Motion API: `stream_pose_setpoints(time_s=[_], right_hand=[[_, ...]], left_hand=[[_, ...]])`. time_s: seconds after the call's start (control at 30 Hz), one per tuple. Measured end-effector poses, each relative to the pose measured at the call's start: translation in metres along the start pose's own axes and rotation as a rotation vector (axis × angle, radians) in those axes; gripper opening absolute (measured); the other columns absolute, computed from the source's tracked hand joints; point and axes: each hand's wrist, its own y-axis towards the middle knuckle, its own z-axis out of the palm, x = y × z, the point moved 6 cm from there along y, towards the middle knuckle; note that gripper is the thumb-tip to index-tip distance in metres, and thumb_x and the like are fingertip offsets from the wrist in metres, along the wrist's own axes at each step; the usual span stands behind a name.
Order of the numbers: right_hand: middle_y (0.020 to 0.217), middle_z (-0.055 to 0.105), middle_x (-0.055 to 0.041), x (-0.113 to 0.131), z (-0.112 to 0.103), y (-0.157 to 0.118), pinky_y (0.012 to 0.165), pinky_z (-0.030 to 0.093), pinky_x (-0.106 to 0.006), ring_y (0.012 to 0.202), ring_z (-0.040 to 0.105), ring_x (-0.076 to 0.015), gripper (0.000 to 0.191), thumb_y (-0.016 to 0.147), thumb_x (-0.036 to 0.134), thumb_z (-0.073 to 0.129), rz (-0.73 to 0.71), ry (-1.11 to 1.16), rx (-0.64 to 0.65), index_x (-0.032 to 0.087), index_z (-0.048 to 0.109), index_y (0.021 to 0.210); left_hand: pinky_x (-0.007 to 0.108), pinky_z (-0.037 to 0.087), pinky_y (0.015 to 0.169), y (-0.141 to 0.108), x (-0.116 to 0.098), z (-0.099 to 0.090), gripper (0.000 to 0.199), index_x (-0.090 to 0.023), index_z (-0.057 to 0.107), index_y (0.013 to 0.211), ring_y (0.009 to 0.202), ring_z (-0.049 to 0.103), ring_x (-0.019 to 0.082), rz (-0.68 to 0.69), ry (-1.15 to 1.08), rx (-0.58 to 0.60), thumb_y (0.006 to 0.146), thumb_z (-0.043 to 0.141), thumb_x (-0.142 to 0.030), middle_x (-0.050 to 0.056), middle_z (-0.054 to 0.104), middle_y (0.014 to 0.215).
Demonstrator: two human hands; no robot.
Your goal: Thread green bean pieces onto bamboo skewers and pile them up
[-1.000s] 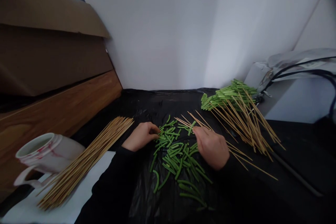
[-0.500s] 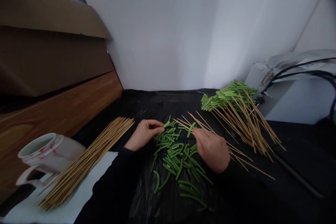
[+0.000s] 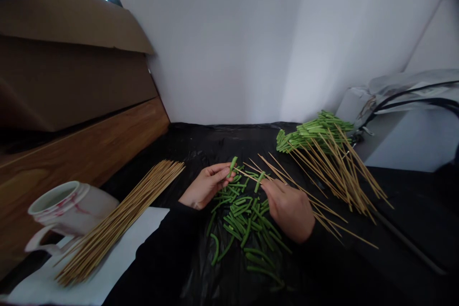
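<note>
Between its thumb and fingers my left hand [image 3: 207, 184] pinches a short green stem piece [image 3: 233, 166], held upright. My right hand [image 3: 289, 205] is closed on a thin wooden skewer [image 3: 248, 172] that points left, its tip at or close to the held piece; I cannot tell whether it has pierced it. Another green piece [image 3: 259, 181] sits crosswise on the skewer just ahead of my right fingers. Below both hands lies a loose pile of cut green stems [image 3: 241, 220], which look like garlic scapes, on black plastic sheeting [image 3: 215, 136].
Loaded skewers of green stems [image 3: 319, 131] lie at the back right, bare ends towards me. A bundle of bare skewers [image 3: 122, 224] rests on white paper [image 3: 143, 229] at the left, beside a white mug [image 3: 77, 205]. A cardboard box [image 3: 71, 76] stands behind them.
My left hand has lifted a green piece from the pile and brought it right, up to the skewer tip. The right hand has barely moved, still holding the skewer.
</note>
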Motion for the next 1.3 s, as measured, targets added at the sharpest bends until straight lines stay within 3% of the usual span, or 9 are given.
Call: stream_pose_setpoints(time_s=[0.4, 0.6, 0.93, 1.3], right_hand=[[0.077, 0.063, -0.0011, 0.0, 0.001, 0.0, 0.056, 0.028, -0.029, 0.064, 0.056, -0.0129, 0.026, 0.089, 0.011, 0.042, 0.011, -0.053, 0.026, 0.019, 0.063, 0.1], [0.08, 0.065, -0.0014, 0.0, 0.004, 0.0, 0.056, 0.027, -0.028, 0.063, 0.055, -0.0122, 0.027, 0.088, 0.01, 0.042, 0.021, -0.068, 0.087, 0.019, 0.063, 0.102], [0.076, 0.063, -0.0002, 0.002, 0.007, -0.003, 0.057, 0.028, -0.029, 0.065, 0.056, -0.0132, 0.025, 0.087, 0.01, 0.043, 0.047, -0.026, 0.112, 0.02, 0.063, 0.098], [0.072, 0.061, -0.0008, 0.004, 0.004, -0.003, 0.058, 0.03, -0.028, 0.064, 0.055, -0.0124, 0.026, 0.09, 0.012, 0.038, 0.035, 0.016, 0.047, 0.018, 0.063, 0.094]], left_hand=[[0.022, 0.045, 0.069, 0.001, 0.001, -0.001, 0.033, -0.014, 0.074, 0.096, 0.072, 0.06, 0.01, 0.039, 0.03, -0.038, 0.066, 0.08, -0.027, 0.007, 0.071, 0.085], [0.024, 0.045, 0.078, 0.004, 0.002, -0.003, 0.029, -0.013, 0.075, 0.086, 0.076, 0.061, 0.012, 0.07, 0.047, -0.101, 0.062, 0.082, -0.028, 0.006, 0.072, 0.08], [0.024, 0.043, 0.073, 0.002, 0.007, 0.001, 0.027, -0.012, 0.075, 0.084, 0.072, 0.059, 0.013, 0.061, 0.165, -0.048, 0.067, 0.078, -0.033, 0.006, 0.071, 0.079], [0.023, 0.044, 0.074, -0.001, 0.013, 0.011, 0.021, -0.013, 0.075, 0.081, 0.074, 0.059, 0.011, -0.016, -0.013, 0.011, 0.066, 0.08, -0.027, 0.005, 0.069, 0.079]])
